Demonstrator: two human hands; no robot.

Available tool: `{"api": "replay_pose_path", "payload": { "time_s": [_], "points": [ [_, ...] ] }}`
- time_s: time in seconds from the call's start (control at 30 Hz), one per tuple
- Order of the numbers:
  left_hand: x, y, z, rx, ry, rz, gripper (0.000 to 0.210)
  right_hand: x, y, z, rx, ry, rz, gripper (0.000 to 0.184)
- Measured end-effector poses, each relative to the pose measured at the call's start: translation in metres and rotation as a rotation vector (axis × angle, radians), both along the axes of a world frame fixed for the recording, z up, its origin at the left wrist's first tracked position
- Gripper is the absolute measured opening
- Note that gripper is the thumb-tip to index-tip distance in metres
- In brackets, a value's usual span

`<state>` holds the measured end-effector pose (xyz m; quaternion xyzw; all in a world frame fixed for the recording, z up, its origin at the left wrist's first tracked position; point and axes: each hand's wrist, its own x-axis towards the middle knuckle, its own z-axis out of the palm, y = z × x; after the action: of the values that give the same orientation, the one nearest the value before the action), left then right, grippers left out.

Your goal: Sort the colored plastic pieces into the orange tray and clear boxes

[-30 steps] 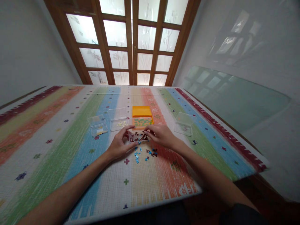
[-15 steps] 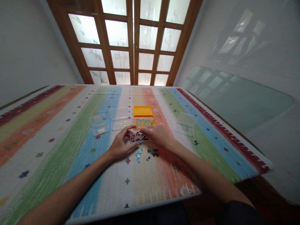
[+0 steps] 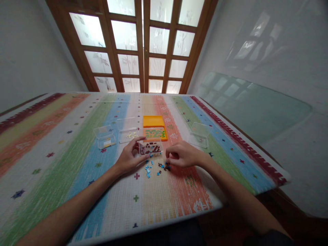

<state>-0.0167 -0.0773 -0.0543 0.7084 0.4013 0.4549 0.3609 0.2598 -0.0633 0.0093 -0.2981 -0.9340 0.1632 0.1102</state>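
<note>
My left hand (image 3: 131, 152) grips the left side of a clear plastic box (image 3: 139, 150), with fingers behind it and the thumb along its front. Many small dark brown bricks (image 3: 151, 149) lie inside the box. To the right of it my right hand (image 3: 183, 154) hovers low with curled fingers, its tips at a small pile of dark brown bricks (image 3: 160, 165). Whatever may be between those fingertips is hidden. Loose blue bricks (image 3: 148, 171) are scattered on the tablecloth in front of the box, a few among the brown ones.
Behind the box stands an open yellow case (image 3: 153, 121) with green pieces (image 3: 155, 133) in its clear tray. An open clear box with pale yellow pieces (image 3: 131, 135) and another clear box (image 3: 106, 141) are at left. A further open clear box (image 3: 199, 140) stands at right.
My right hand has left the brown bricks inside the box and moved right and toward me, to the loose pile. My left hand stays on the box. The view has shifted slightly.
</note>
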Motion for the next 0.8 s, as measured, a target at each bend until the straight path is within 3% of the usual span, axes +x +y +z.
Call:
{"api": "replay_pose_path", "payload": {
  "time_s": [0.23, 0.5, 0.8],
  "points": [
    [-0.001, 0.001, 0.0, -0.011, -0.004, -0.005, 0.064, 0.015, -0.01, -0.019, -0.149, -0.087, 0.018, 0.017],
    [-0.001, 0.002, -0.001, -0.022, -0.023, -0.011, 0.065, 0.014, -0.006, -0.03, -0.091, -0.092, -0.006, 0.019],
    [0.0, 0.001, -0.002, -0.031, -0.032, -0.019, 0.066, 0.016, -0.007, -0.028, -0.088, -0.13, -0.043, 0.019]
  ]
}}
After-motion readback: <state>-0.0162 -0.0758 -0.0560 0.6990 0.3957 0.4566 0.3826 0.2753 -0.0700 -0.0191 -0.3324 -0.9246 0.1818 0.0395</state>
